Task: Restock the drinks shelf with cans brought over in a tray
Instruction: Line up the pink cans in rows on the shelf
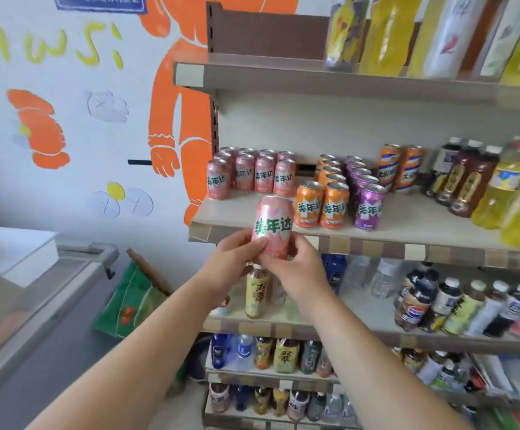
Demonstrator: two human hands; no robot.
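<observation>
Step in hand: placing one pink can on the drinks shelf. Can is upright, in front of the shelf's front edge near its left corner, not yet set down. Left hand and right hand both closed round its lower half. Next move, probably: lift over the edge into the gap between the pink cans and orange cans. Tray not in view

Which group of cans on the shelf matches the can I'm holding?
The pink cans at the shelf's far left match the held can: same pink body. The neighbouring groups are orange and purple.
</observation>
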